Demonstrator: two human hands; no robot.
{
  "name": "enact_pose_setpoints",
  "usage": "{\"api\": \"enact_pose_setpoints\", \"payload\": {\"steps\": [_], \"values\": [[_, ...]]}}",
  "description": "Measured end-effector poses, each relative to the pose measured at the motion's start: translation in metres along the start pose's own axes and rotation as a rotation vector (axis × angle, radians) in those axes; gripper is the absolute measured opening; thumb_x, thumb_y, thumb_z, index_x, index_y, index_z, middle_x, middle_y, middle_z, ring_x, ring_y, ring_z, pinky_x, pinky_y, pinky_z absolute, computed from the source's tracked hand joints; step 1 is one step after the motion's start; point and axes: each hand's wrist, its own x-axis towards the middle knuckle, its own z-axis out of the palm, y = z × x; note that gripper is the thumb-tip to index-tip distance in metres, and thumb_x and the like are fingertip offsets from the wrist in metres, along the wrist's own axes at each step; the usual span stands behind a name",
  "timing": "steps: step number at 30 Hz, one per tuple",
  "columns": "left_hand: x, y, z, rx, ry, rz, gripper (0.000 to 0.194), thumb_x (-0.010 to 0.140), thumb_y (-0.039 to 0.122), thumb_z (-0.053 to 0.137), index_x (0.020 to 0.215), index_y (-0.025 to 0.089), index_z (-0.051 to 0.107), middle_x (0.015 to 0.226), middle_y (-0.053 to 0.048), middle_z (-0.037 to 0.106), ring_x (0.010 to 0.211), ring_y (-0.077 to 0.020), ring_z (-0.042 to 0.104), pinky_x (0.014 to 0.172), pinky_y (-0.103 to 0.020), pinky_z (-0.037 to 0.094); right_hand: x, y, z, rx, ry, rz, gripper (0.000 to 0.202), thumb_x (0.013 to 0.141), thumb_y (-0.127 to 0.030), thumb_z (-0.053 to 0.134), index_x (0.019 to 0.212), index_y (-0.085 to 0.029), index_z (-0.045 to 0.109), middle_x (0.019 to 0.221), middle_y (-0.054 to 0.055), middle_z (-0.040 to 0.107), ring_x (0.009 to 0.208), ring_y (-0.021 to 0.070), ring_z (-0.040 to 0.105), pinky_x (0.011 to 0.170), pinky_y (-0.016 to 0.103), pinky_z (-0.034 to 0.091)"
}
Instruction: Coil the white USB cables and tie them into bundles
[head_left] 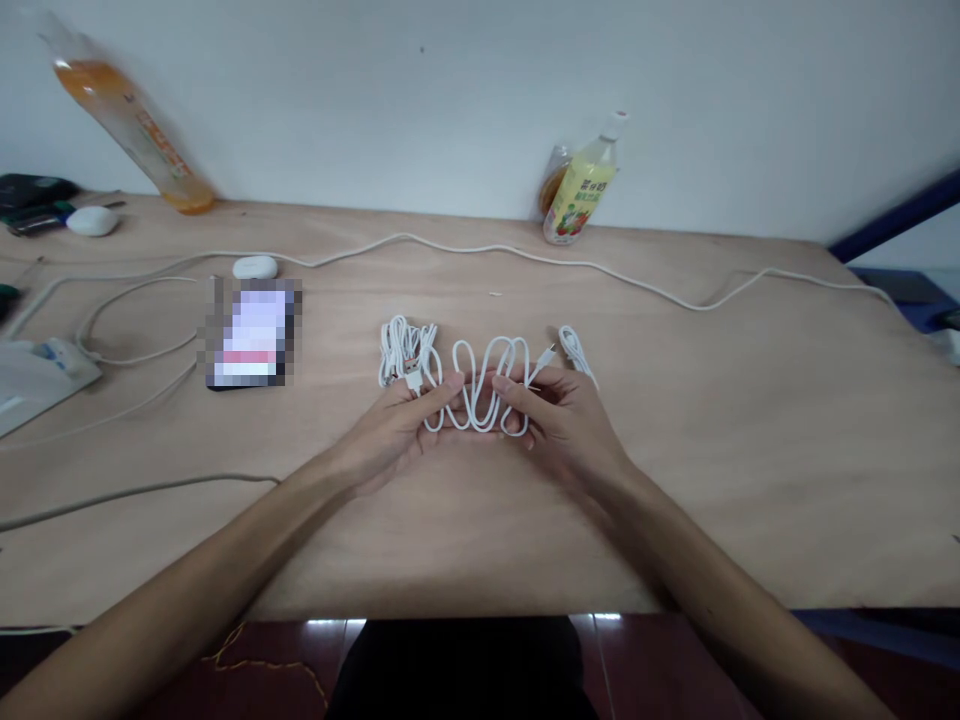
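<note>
A white USB cable [480,420], folded in loose zigzag loops, is held between both hands just above the table. My left hand [409,420] pinches its loops under the thumb, with the USB plug [414,378] standing out above that hand. On the other side my right hand [566,415] grips the loops, and the small connector end [546,355] sticks out over its fingers. Behind my left hand lies a pile of coiled white cables [399,338]. Another bundled white cable [574,345] rests behind my right hand, partly hidden by it.
To the left are a blurred-out phone [251,335], a white earbud case [255,267] and a white power strip [49,375]. A long white cord [525,255] crosses the wooden table [750,430]. An orange bottle [139,135] and a yellow-labelled bottle [581,190] stand by the wall.
</note>
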Motion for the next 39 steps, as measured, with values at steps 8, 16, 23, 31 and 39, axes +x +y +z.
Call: {"api": "enact_pose_setpoints", "payload": {"steps": [8,16,23,31,39], "values": [[0.0017,-0.0010,-0.0032,0.058,-0.006,-0.021,0.024,0.095,0.029,0.085,0.116,0.017,0.083,0.111,-0.012,0.086,0.118,-0.0317,0.080,0.102,-0.047,0.066,0.0009,-0.0015,-0.0034,-0.031,-0.043,0.024,0.042,0.077,-0.060,0.093,0.077,-0.021,0.081,0.063,-0.001,0.066,0.054,0.0112,0.052,0.047,0.025,0.038],[0.0014,0.0009,-0.0042,0.080,0.000,-0.006,0.026,0.092,0.029,0.087,0.114,0.017,0.083,0.112,-0.012,0.086,0.118,-0.0318,0.080,0.102,-0.046,0.065,0.0026,-0.0023,-0.0016,-0.009,-0.008,0.014,0.042,0.074,-0.060,0.094,0.078,-0.020,0.082,0.062,-0.001,0.065,0.051,0.0098,0.049,0.044,0.023,0.034],[0.0018,0.0002,-0.0047,0.126,0.010,0.005,0.032,0.096,0.034,0.084,0.124,0.018,0.081,0.112,-0.013,0.086,0.117,-0.0328,0.080,0.103,-0.050,0.065,0.0028,-0.0010,-0.0044,-0.068,0.022,0.003,0.037,0.081,-0.057,0.088,0.083,-0.020,0.086,0.059,-0.001,0.063,0.051,0.0107,0.048,0.043,0.024,0.033],[0.0027,0.0008,-0.0049,0.174,0.015,0.033,0.032,0.095,0.036,0.084,0.123,0.019,0.082,0.110,-0.012,0.086,0.116,-0.0325,0.079,0.103,-0.048,0.065,0.0036,-0.0001,-0.0060,-0.150,0.041,-0.050,0.031,0.082,-0.051,0.087,0.087,-0.021,0.087,0.060,-0.001,0.063,0.051,0.0119,0.051,0.045,0.024,0.036],[0.0016,0.0031,-0.0052,0.161,0.038,0.039,0.036,0.095,0.034,0.083,0.126,0.016,0.080,0.107,-0.013,0.086,0.102,-0.0294,0.082,0.091,-0.043,0.068,0.0029,-0.0019,-0.0048,-0.083,-0.002,0.005,0.051,0.087,-0.068,0.082,0.072,-0.020,0.077,0.053,-0.003,0.055,0.046,0.0091,0.045,0.040,0.023,0.032]]}}
